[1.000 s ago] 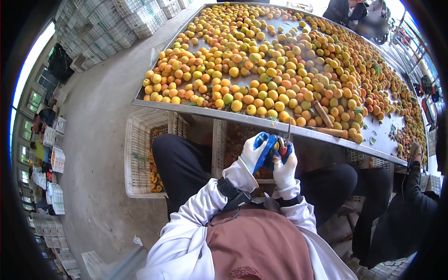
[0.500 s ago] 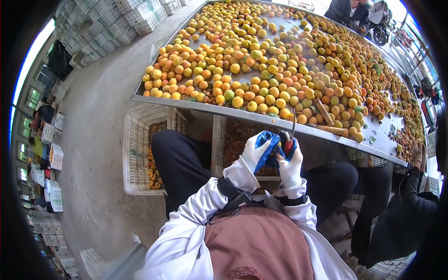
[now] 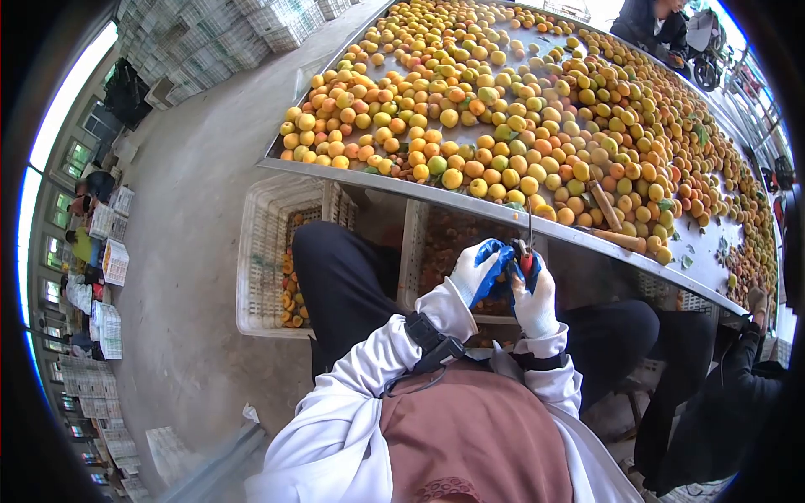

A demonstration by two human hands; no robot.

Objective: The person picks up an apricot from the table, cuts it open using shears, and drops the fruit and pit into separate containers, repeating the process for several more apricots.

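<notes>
My left hand (image 3: 481,272), in a white glove with a blue palm, is closed in front of my lap, just below the table edge. Its curled fingers hide what they hold. Close beside it, my right hand (image 3: 535,300) in the same kind of glove is wrapped round a small knife (image 3: 526,263) with a red handle. The thin blade points upward, toward the table rim. Beyond the hands, many yellow-orange apricots (image 3: 503,178) lie spread on the metal table (image 3: 394,181).
Two wooden-looking handles (image 3: 605,207) lie among the fruit near the rim. Under the table stand white plastic crates (image 3: 251,285), one with cut apricot pieces (image 3: 292,293). A person in dark clothes (image 3: 713,411) sits at my right; another (image 3: 650,29) is across the table. Crates are stacked (image 3: 193,42) far left.
The whole view has shifted, so the table and crates sit farther right and slightly higher. Both hands remain close together, and the knife stays in the right one.
</notes>
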